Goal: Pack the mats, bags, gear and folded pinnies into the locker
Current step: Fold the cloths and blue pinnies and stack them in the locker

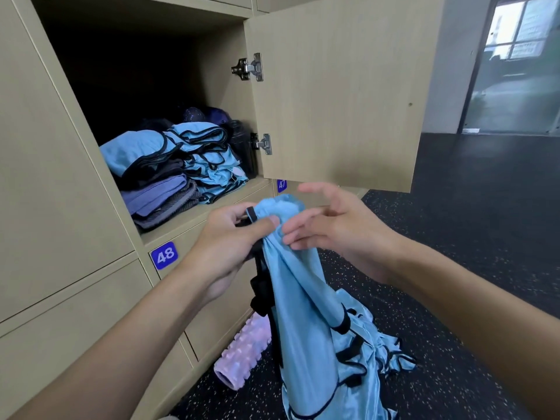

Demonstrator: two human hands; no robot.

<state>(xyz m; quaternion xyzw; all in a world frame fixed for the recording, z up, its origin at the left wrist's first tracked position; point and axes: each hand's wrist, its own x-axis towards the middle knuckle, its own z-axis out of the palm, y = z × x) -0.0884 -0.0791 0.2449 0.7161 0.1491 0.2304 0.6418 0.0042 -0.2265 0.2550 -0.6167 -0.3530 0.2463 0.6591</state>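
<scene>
Judged well along, not done: already stacked inside the open beige wooden locker [221,71] at 10 o'clock, folded light-blue pinnies with black trim [209,159] beside purple and grey folded mats [163,198]; left out on the speckled black floor [454,298], a pink knobbed foam roller [242,350] at 6 o'clock and a loose blue heap of pinnies [375,347] at 5 o'clock. Hanging unfolded at centre, one light-blue satin pinny [303,298], bunched top pinched by curled fingers [263,224] of the left hand [230,241]; right hand [333,225] at 3 o'clock of the bunch, spread open, tips just touching the cloth, gripping nothing

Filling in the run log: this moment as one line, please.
left hand: grips light-blue black-trimmed fabric pinny | right hand: open, touching it | beige wooden locker: door open, folded pinnies inside
</scene>
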